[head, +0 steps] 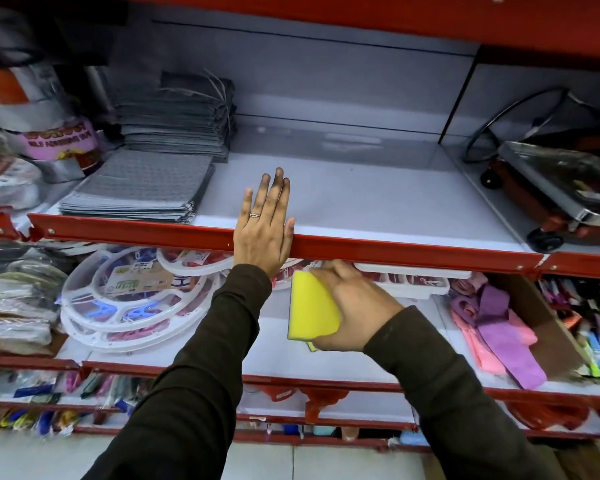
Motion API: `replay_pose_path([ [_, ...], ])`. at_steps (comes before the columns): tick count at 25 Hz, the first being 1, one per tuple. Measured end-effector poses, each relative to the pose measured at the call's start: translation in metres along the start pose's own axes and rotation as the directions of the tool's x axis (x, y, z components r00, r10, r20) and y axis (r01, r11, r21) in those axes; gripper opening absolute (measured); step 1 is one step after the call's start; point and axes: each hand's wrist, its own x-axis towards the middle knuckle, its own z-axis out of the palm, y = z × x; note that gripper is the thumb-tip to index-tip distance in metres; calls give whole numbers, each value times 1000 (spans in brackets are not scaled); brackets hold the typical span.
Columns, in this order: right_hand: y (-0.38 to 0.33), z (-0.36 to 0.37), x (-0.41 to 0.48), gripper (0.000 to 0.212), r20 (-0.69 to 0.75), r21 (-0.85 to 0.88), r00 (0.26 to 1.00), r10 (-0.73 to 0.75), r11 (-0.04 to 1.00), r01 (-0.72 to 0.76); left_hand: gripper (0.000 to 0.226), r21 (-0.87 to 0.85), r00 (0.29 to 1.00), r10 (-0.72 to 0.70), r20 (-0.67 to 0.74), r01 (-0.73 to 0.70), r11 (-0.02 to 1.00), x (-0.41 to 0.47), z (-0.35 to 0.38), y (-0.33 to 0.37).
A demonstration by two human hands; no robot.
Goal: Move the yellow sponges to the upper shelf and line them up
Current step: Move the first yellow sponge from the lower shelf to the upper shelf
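My right hand [354, 306] grips a yellow sponge [310, 308] with a dark underside, held just below the red front lip of the upper shelf [395, 252]. A sliver of a second yellow sponge [311, 347] shows under it, partly hidden by my fingers. My left hand [264, 226] lies flat, palm down, fingers stretched, across the shelf's front edge, holding nothing. The grey surface of the upper shelf [378, 202] to the right of my left hand is bare.
Stacks of grey cloths [139, 185] fill the upper shelf's left side. A red wheeled trolley with a metal top [555, 192] sits at the right. On the lower shelf lie white round hangers [129, 299] and pink and purple cloths [499, 327].
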Motion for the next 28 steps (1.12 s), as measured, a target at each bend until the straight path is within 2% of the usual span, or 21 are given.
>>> replay_pose_path([
  [5, 9, -64, 15, 107, -136, -22, 991, -14, 1000, 11, 62, -9, 1000, -7, 10, 7, 1000, 1, -1, -1],
  [8, 27, -84, 51, 111, -169, -25, 985, 41, 999, -46, 61, -9, 1000, -6, -17, 6, 1000, 2, 0, -1],
  [13, 54, -84, 120, 115, 5, -73, 984, 180, 981, -179, 62, 12, 998, 5, -68, -5, 1000, 1, 7, -4],
  [17, 63, -74, 146, 114, 140, -82, 969, 202, 978, -192, 61, 23, 996, 24, -87, -22, 999, 1, 10, -6],
  [19, 64, -74, 144, 111, 159, -58, 966, 203, 979, -196, 62, 29, 996, 31, -78, -29, 999, 1, 10, -6],
  [23, 56, -86, 116, 102, 6, -9, 987, 158, 987, -158, 61, 24, 997, 26, -67, -24, 999, 0, 10, -4],
  [26, 45, -90, 78, 78, -160, 43, 983, 89, 996, -83, 62, 26, 997, 15, -72, -13, 1000, -2, 10, -3],
  [28, 35, -83, 47, 64, -216, 76, 976, 39, 997, -23, 62, 23, 997, 6, -79, -4, 1000, -2, 10, -3],
])
